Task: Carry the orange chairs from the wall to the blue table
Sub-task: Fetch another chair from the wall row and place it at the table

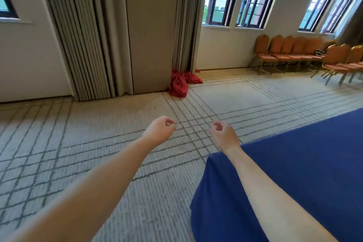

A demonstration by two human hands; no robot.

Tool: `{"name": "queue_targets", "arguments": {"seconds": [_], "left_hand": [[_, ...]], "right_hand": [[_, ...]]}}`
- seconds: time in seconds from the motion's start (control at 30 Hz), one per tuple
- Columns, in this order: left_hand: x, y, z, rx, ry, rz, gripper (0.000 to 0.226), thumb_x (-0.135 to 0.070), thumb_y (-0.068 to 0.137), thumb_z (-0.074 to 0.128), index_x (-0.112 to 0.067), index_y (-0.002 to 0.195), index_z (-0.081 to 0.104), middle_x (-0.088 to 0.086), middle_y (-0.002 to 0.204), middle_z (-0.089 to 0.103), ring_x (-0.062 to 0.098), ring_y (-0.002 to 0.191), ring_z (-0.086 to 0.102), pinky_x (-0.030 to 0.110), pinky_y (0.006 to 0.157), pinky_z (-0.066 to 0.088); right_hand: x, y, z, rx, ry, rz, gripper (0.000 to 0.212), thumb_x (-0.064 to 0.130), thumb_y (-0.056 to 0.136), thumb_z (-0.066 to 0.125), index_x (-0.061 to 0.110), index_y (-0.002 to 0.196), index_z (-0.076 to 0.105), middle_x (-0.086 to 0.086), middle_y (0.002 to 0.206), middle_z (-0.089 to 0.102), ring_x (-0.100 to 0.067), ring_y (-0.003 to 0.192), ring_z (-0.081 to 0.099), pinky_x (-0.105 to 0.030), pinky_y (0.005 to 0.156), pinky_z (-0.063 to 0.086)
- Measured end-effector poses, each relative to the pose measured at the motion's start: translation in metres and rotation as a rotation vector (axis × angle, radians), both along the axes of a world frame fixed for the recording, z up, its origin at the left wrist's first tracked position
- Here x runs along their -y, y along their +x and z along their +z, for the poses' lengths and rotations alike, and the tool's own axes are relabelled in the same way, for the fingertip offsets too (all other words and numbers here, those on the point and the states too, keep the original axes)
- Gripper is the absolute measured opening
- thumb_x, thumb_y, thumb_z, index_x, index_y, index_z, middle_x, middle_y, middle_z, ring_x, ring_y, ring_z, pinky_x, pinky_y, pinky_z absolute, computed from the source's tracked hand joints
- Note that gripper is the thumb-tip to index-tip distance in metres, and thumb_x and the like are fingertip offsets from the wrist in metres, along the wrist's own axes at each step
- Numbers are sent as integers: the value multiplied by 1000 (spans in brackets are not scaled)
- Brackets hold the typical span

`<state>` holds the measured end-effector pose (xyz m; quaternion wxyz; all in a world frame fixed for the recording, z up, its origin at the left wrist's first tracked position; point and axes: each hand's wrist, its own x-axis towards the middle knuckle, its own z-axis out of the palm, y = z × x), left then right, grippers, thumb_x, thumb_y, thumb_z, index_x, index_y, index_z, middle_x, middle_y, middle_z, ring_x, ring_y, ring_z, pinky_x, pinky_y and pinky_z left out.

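Observation:
A row of orange chairs (pixel 290 53) with gold frames stands against the far wall under the windows at the upper right. More orange chairs (pixel 341 63) stand a little forward of them at the right edge. The blue table (pixel 306 167) fills the lower right, its cloth hanging to the floor. My left hand (pixel 160 129) and my right hand (pixel 224 133) reach out in front of me over the carpet. Both have loosely curled fingers and hold nothing. The right forearm passes over the table's near corner.
Patterned grey carpet (pixel 98 143) stretches between me and the wall. A heap of red cloth (pixel 179 82) lies at the foot of the grey curtains (pixel 86 31). Windows line the wall above the chairs.

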<state>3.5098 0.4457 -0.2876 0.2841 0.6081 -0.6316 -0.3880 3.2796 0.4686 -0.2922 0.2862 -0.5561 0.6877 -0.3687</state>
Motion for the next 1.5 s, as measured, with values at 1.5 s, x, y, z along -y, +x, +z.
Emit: {"name": "queue_targets", "arguments": {"seconds": [1.5], "left_hand": [[1045, -362, -9, 95, 26, -686, 36, -35, 93, 55, -19, 125, 54, 2, 114, 61, 19, 102, 60, 39, 94, 48]], "right_hand": [[888, -295, -19, 116, 95, -793, 48, 31, 92, 54, 14, 136, 46, -5, 124, 55, -20, 103, 53, -33, 81, 42]]}}
